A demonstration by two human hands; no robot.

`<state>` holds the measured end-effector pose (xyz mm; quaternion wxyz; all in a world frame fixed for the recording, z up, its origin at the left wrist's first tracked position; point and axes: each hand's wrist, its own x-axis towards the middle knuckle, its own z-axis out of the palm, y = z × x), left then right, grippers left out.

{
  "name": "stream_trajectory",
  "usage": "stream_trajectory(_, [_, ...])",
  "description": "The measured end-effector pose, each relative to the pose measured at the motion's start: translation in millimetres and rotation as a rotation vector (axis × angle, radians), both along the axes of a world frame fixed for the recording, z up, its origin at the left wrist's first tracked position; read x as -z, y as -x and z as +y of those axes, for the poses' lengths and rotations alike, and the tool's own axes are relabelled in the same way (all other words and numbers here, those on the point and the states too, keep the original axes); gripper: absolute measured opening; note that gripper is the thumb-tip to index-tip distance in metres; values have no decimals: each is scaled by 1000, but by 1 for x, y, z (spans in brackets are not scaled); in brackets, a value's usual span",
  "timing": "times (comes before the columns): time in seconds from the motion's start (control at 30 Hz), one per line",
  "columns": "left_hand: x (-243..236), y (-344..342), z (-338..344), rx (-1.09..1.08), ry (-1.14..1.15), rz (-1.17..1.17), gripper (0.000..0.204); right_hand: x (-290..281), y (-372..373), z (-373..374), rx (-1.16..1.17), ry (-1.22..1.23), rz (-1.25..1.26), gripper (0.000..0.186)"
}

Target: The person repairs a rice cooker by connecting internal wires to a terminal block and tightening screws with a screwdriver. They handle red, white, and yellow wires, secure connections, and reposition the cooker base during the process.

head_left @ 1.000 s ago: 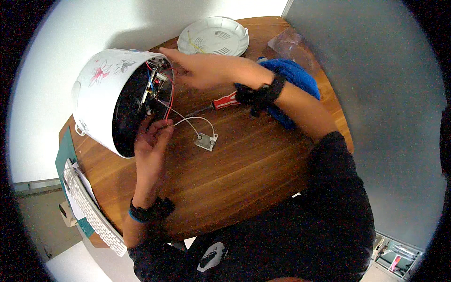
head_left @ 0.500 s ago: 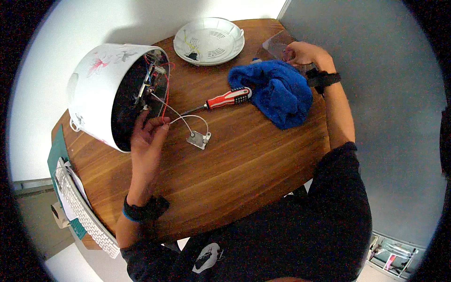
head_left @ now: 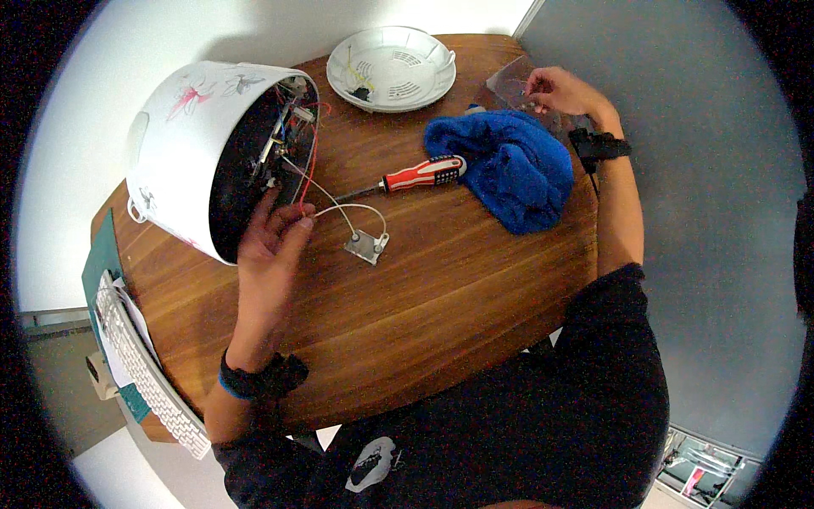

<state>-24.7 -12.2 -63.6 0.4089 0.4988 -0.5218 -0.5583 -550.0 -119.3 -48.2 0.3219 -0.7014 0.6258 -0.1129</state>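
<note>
My left hand (head_left: pixel 273 242) is at the opening of a white floral appliance housing (head_left: pixel 174 157) lying on its side, fingers closed on red and white wires (head_left: pixel 303 209). Electronics (head_left: pixel 280 127) and coloured wires show inside. A small metal plate (head_left: pixel 365 246) hangs off white leads onto the table. My right hand (head_left: pixel 555 93) is at a clear plastic item (head_left: pixel 507 83) at the back right, fingertips pinched on something too small to make out. A red-handled screwdriver (head_left: pixel 421 174) lies between the housing and a crumpled blue cloth (head_left: pixel 513 170).
A round white lid (head_left: pixel 394 64) with small wires sits at the back. A keyboard (head_left: pixel 153 382), papers and a green mat (head_left: pixel 100 246) line the table's (head_left: pixel 407 322) left edge. A white wall (head_left: pixel 76 212) and grey panel (head_left: pixel 704 254) bound the workspace.
My right hand has left the housing's rim for the clear plastic item at the back right, its fingertips now pinched there. My left hand stays at the wires.
</note>
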Motion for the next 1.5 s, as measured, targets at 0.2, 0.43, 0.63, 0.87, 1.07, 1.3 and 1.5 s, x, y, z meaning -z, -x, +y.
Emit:
stream_trajectory(0.2, [2, 1, 0, -20, -41, 74, 57, 9, 20, -10, -36, 210, 188, 16])
stream_trajectory(0.43, [6, -4, 2, 13, 171, -20, 31, 36, 26, -27, -93, 358, 422, 28])
stream_trajectory(0.63, [1, 0, 0, 114, 261, 9, 9, 28, 14, -40, -243, 202, 415, 16])
stream_trajectory(0.87, [0, -2, 2, 127, 291, -26, 9, -6, -12, -25, -288, 140, 227, 18])
stream_trajectory(1.07, [1, 0, 0, 140, 237, 46, 7, -71, -101, 31, -193, 237, -105, 18])
stream_trajectory(1.3, [11, -1, -3, 95, 177, 105, 16, -88, -246, 77, -439, 352, -342, 18])
stream_trajectory(1.5, [8, 3, -5, 37, 204, 59, 22, -55, -301, 81, -557, 323, -397, 25])
